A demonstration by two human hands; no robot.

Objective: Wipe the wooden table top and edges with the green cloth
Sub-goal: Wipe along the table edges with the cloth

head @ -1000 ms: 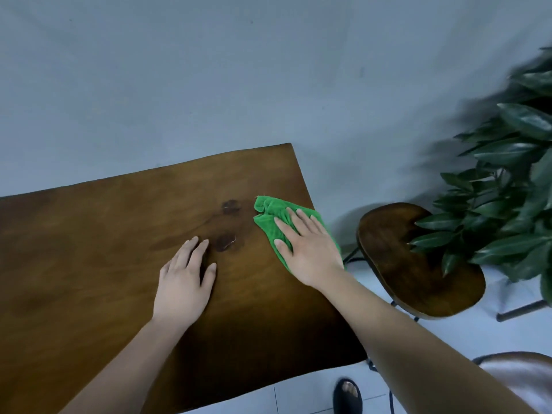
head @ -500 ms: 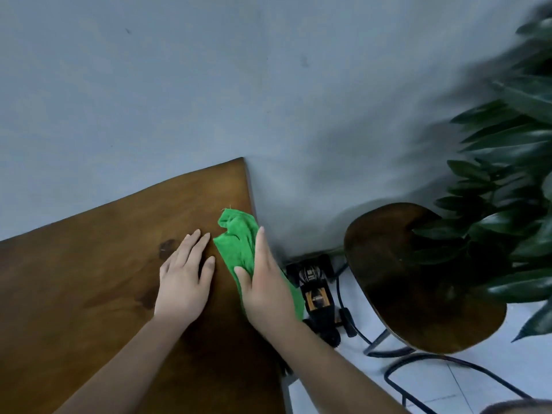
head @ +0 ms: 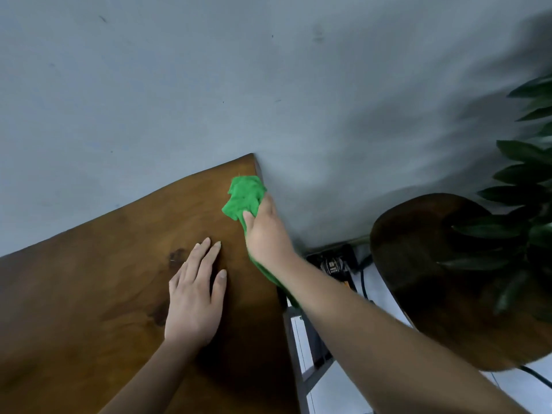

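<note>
**Cloth at the right edge, just short of the far corner**

The green cloth is bunched on the right edge of the desk, near the far corner where the top meets the wall. The right hand grasps it there. Its thumb lies on the cloth on the top face, and its fingers curl over the rim, pressing the fabric against the side. A strip of green trails back under the wrist along the edge. The left hand rests flat on the top with its fingers straight and a little spread, holding nothing, just beside a dark knot in the wood.

Judging by this grip, the work is on the edges, specifically the right one. Whether the top has already been wiped cannot be told, since it shows no streaks or dust either way. The near stretch of the right edge probably remains, as do the sides out of view.

The desk is a brown-stained wooden slab with a dull sheen, flowing grain, darker knots, a sharp corner and a thin rim. A grey metal frame carries it. The cloth looks soft and fluffy and crumples readily into folds. The wall is flat blue-grey paint with small marks. To the right, apart from the desk, stands a stool with a rounded dark wooden seat, overlapped by the glossy leaves of a plant. A black device with cables lies on the pale floor between them.
</note>
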